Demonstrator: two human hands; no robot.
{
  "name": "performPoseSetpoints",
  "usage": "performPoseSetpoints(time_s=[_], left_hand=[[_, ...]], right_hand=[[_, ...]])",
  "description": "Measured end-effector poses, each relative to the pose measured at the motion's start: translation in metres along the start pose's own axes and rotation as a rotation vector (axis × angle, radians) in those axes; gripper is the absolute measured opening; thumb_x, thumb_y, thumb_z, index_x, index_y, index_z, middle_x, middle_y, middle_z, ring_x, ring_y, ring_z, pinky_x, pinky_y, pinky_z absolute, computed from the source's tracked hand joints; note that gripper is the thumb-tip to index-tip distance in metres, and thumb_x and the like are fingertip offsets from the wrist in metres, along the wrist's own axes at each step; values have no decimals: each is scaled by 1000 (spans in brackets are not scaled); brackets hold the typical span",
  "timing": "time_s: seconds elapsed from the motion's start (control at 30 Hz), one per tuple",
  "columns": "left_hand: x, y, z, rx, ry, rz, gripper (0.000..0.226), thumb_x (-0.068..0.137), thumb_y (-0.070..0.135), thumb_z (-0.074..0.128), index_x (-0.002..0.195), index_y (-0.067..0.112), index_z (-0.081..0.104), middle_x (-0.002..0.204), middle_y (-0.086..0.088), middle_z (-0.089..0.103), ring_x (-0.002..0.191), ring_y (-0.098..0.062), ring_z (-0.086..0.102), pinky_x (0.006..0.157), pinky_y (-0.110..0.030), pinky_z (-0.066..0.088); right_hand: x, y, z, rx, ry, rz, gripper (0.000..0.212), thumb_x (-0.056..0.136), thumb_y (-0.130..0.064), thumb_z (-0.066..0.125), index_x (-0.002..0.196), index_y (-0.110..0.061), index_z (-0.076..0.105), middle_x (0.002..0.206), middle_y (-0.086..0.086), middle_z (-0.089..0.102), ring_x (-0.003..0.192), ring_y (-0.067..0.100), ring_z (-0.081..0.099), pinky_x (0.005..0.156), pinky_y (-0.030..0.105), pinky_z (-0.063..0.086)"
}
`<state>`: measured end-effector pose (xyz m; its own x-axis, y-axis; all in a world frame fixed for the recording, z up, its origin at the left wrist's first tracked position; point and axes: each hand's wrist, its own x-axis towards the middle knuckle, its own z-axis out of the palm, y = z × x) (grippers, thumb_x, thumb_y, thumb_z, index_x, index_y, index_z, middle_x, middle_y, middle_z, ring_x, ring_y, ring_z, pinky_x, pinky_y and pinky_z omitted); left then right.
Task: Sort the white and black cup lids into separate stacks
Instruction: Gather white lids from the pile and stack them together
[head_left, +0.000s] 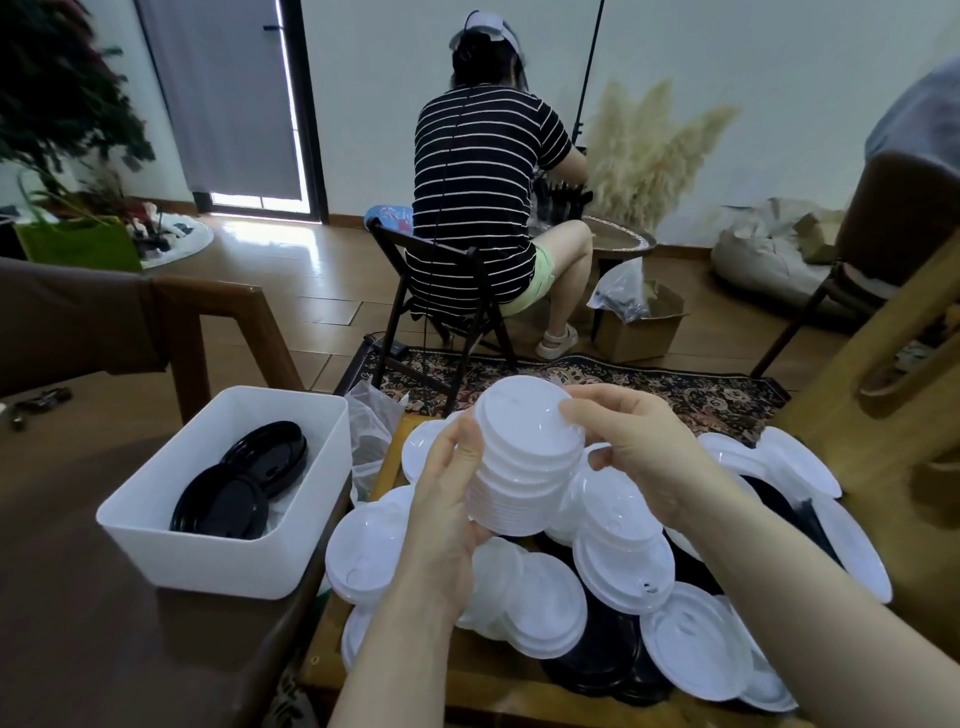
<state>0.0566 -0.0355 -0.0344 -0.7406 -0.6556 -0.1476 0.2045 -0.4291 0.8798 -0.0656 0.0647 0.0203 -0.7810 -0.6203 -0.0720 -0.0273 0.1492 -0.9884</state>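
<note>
Left hand (457, 499): I wrap it round the white stack (524, 457), steadying it above the pile.
Right hand (639, 452): I pinch the top lid's rim to seat it.
Black lids (244, 483): apart, in the white bin (156, 525).
Mixed pile (623, 587): unsorted beneath.

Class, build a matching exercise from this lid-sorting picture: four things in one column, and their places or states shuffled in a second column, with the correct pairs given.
Column A
1. stack of white lids
2. black lids
3. white bin
4. loose white lids

Column B
a. lying inside the bin
b. held up between the left hand and right hand
c. piled on the low table, mixed with black ones
d. standing left of the pile

Pairs: 1-b, 2-a, 3-d, 4-c
</note>
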Motion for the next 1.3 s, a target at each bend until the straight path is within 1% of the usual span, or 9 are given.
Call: performPoseSetpoints(time_s=[0.2, 0.37, 0.43, 0.53, 0.7, 0.87, 0.97, 1.13, 1.3], left_hand=[[-3, 2, -1, 29, -33, 14, 71, 70, 73, 66, 126, 30, 62, 120, 3, 72, 115, -21, 67, 95, -52, 55], [1, -1, -2, -23, 0, 1, 45, 76, 43, 70, 119, 30, 66, 109, 4, 74, 107, -22, 68, 80, -43, 57], [2, -2, -3, -43, 27, 18, 43, 74, 39, 68, 116, 31, 67, 106, 2, 74, 105, -24, 68, 83, -46, 56], [2, -2, -5, -54, 35, 61, 60, 58, 45, 69, 117, 30, 66, 111, -1, 73, 107, -25, 68, 87, -49, 56], [3, 0, -7, -60, 37, 91, 67, 53, 50, 67, 117, 30, 67, 118, -6, 71, 112, -29, 66, 84, -47, 57], [-1, 2, -6, 25, -42, 111, 48, 68, 46, 67, 115, 36, 67, 109, 9, 74, 103, -12, 70, 85, -37, 57], [-1, 3, -4, 114, -95, 88, 66, 62, 55, 69, 126, 39, 63, 123, 8, 69, 111, -12, 67, 94, -42, 55], [9, 0, -7, -37, 112, 28, 47, 59, 36, 69, 106, 31, 73, 111, -2, 74, 108, -26, 67, 95, -49, 52], [24, 5, -22, -167, 305, -26, 54, 49, 41, 76, 103, 34, 75, 116, -3, 72, 111, -29, 65, 100, -57, 49]], right_hand=[[-3, 2, 3, -116, -16, -55, 8, 87, -17, 70, 92, -21, 73, 75, -10, 63, 64, 4, 52, 56, 19, 36], [-6, 5, 5, -119, -40, -67, 9, 86, -20, 70, 94, -24, 73, 81, -9, 64, 68, 1, 55, 54, 14, 39], [-6, 6, 6, -123, -77, -29, 12, 87, -28, 69, 98, -25, 72, 90, -9, 69, 80, 0, 61, 65, 14, 45], [-6, 4, 4, -16, -252, 207, 36, 80, -43, 73, 110, -23, 69, 107, -1, 73, 98, 17, 68, 87, 35, 54], [-11, 1, 6, 61, -316, 282, 46, 67, -44, 71, 104, -18, 68, 99, 11, 67, 87, 27, 65, 74, 37, 56], [-9, 7, 6, 89, -268, 299, 34, 87, -39, 64, 110, -14, 66, 103, 13, 66, 90, 27, 65, 79, 40, 57], [-8, 9, 5, 106, -275, 321, 38, 86, -41, 63, 112, -14, 66, 105, 14, 67, 91, 28, 66, 84, 44, 57], [-3, 5, 4, -53, -379, 285, 61, 67, -57, 67, 115, -19, 67, 113, 12, 70, 101, 24, 69, 86, 38, 57], [38, -7, -29, -356, 8, -101, 38, 89, -45, 63, 121, -24, 61, 114, -6, 65, 98, 6, 63, 81, 24, 55]])
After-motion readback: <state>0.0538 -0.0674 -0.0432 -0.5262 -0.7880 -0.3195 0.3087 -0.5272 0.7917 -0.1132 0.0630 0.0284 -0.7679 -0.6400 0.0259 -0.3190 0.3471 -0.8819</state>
